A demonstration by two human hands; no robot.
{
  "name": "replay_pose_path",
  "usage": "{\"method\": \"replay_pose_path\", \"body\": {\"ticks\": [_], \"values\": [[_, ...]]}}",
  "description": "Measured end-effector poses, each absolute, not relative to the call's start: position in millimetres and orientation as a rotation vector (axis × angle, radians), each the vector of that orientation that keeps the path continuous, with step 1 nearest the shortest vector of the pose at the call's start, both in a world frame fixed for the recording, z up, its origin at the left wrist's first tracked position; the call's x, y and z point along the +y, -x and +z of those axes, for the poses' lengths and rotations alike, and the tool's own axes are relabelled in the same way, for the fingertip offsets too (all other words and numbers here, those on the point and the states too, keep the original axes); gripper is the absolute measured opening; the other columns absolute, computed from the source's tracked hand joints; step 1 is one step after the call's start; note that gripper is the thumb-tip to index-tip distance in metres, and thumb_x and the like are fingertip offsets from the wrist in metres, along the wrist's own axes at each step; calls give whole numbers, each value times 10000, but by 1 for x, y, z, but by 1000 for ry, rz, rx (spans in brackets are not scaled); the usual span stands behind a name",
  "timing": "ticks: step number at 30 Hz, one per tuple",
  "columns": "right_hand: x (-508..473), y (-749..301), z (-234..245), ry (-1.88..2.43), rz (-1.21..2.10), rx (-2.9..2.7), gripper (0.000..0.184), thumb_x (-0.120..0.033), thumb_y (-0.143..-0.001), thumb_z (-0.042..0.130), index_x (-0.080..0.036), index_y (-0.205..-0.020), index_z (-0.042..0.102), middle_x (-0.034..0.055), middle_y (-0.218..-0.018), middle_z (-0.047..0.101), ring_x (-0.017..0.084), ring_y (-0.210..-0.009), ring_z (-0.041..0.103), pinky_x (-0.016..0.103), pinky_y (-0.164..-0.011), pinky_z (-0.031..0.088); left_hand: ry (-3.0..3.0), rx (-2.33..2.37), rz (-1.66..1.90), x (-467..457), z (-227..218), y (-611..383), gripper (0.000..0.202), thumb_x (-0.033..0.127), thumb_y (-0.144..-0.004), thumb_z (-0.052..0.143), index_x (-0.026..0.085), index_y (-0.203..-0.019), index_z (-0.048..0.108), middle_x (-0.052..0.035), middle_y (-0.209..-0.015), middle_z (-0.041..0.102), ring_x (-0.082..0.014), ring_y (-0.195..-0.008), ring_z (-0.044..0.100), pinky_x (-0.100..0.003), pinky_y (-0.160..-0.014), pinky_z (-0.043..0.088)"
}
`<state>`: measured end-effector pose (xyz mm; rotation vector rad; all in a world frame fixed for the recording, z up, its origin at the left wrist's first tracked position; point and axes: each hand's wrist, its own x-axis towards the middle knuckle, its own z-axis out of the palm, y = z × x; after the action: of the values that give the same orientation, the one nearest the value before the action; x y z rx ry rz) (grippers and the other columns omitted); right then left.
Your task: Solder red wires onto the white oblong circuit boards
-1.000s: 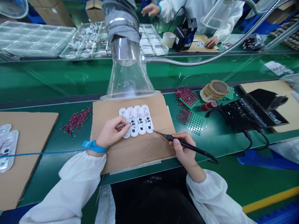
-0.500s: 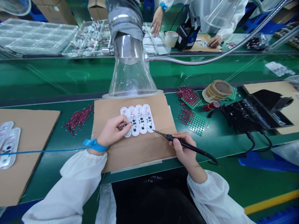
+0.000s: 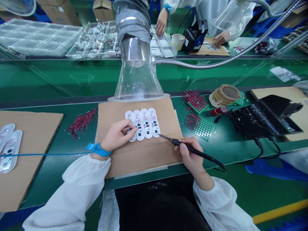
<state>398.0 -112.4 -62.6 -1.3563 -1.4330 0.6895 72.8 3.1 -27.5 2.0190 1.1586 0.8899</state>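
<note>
A panel of several joined white circuit boards [image 3: 146, 123] lies on a cardboard sheet [image 3: 144, 157], small black parts and red wires on its strips. My left hand [image 3: 120, 132], a blue strap at its wrist, is pinched over the panel's left end. A thin solder wire [image 3: 111, 166] trails from beneath that hand toward the table edge; its tip at the fingers is hard to make out. My right hand [image 3: 192, 154] grips a soldering iron [image 3: 199, 152] like a pen. The iron's tip is at the lower end of the rightmost strip.
A clear fume hood [image 3: 139, 83] hangs just behind the cardboard. Red wires [image 3: 83, 122] lie in a pile at left. To the right are green boards [image 3: 202, 127], a tape roll [image 3: 225, 95] and a black soldering station [image 3: 255, 118]. Across the bench a co-worker's hands [image 3: 221, 38] work.
The camera view has shifted slightly. Both hands, the iron and the panel hold nearly the same positions relative to each other. The co-worker's hands have moved a little.
</note>
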Motion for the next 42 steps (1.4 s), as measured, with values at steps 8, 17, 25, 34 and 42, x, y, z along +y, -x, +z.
{"method": "replay_pose_path", "body": {"ticks": [8,17,25,34,42], "values": [[-112,-397,-60,1351,701,-1461,135,-397,-1092,679,-263,-1079,693,5,-795,776,203,-702,772,354,-691,625,-2043,1130,884,3,-26,-73,196,287,-970,665,193,-799,652,83,-606,400,-92,-527,369,-235,-557,315],[-112,-399,-62,1339,710,-1475,131,-396,-1070,723,-267,-1087,715,11,-818,789,213,-718,790,353,-694,637,-2041,1116,880,3,-26,-73,192,282,-967,667,197,-797,640,76,-611,437,-91,-524,365,-238,-550,310],[-113,-398,-62,1342,683,-1406,159,-421,-1095,673,-264,-1067,681,3,-807,750,197,-684,742,334,-652,606,-1999,1144,938,4,-25,-68,174,283,-969,672,200,-817,652,73,-612,444,-97,-520,369,-243,-540,293],[-113,-393,-62,1309,668,-1318,139,-404,-1105,659,-266,-1103,679,11,-848,747,192,-694,744,329,-642,608,-1964,1153,945,7,-28,-61,176,285,-963,682,188,-820,652,63,-642,442,-97,-547,376,-242,-561,308],[-105,-381,-61,1294,600,-1304,123,-358,-1072,685,-254,-1007,685,-9,-803,697,175,-643,682,308,-611,556,-1953,1139,932,8,-32,-60,190,297,-969,685,185,-819,657,69,-626,436,-95,-537,377,-228,-536,308]]}}
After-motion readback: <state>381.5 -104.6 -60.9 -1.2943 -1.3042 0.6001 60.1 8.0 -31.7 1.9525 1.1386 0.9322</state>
